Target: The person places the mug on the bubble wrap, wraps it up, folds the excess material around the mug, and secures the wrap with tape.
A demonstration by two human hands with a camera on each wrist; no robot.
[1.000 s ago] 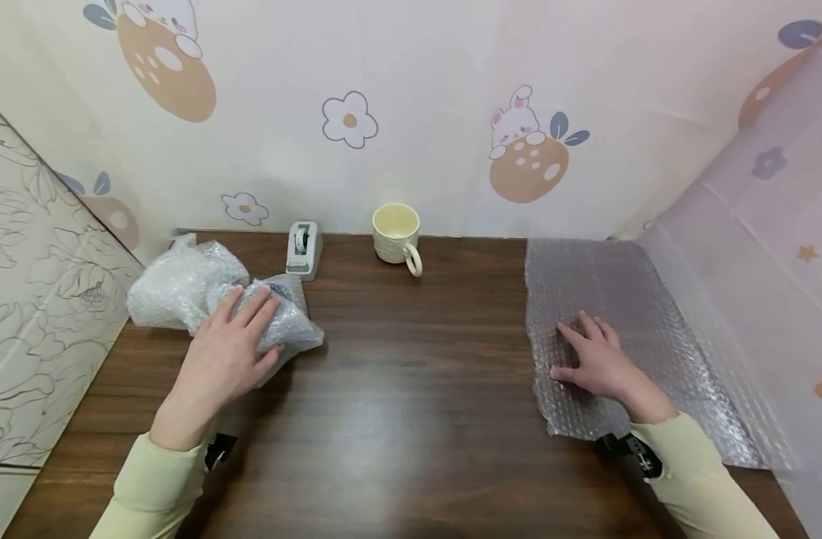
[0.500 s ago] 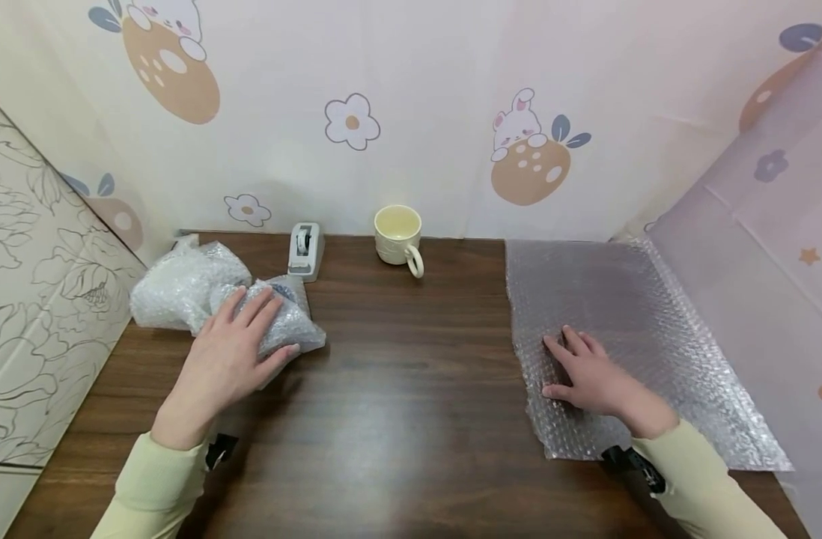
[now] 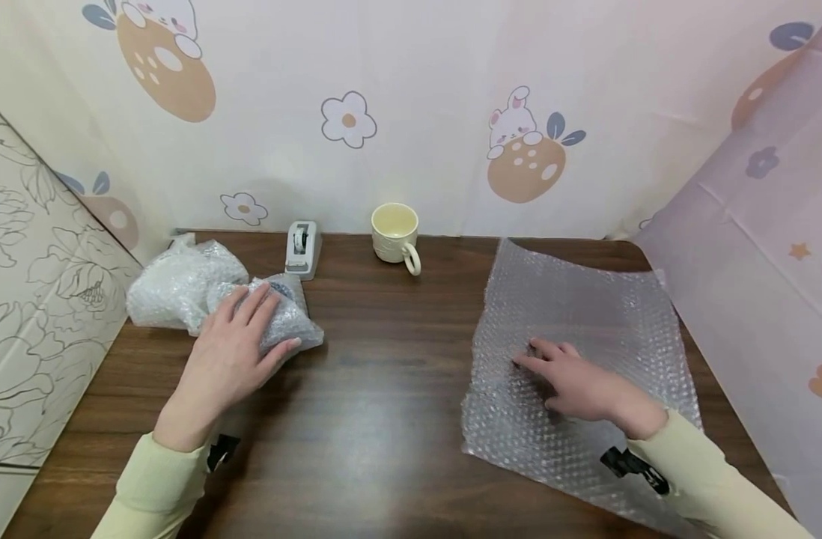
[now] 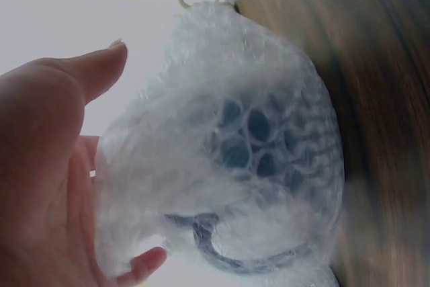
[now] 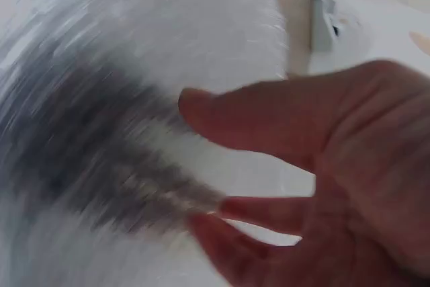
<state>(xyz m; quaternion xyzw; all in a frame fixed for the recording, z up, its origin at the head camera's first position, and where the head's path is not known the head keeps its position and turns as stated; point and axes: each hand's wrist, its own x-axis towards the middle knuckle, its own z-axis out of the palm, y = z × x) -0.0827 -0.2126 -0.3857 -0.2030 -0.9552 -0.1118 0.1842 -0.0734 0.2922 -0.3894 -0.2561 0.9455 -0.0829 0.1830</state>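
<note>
My left hand [image 3: 225, 359] rests over a bubble-wrapped bundle [image 3: 293, 322], fingers laid across its top and thumb spread along its near side. Through the wrap in the left wrist view shows a dark curved handle [image 4: 208, 247]; the rest of the thing inside is blurred. My right hand [image 3: 586, 385] lies on a loose sheet of bubble wrap [image 3: 579, 299] at the right of the table. Its fingertips touch the sheet. In the right wrist view the thumb [image 5: 235, 112] stands apart from the fingers.
A second bubble-wrapped bundle [image 3: 175, 288] sits against the first, at the left back. Along the back wall stand a white tape dispenser [image 3: 303, 249] and a pale yellow mug [image 3: 392, 243]. Walls border the wooden table [image 3: 377, 389] on the left, back and right.
My right hand has moved left, and the bubble wrap sheet has slid left and toward me, turning slightly. The left hand stays on the bundle, its thumb a little more spread.
</note>
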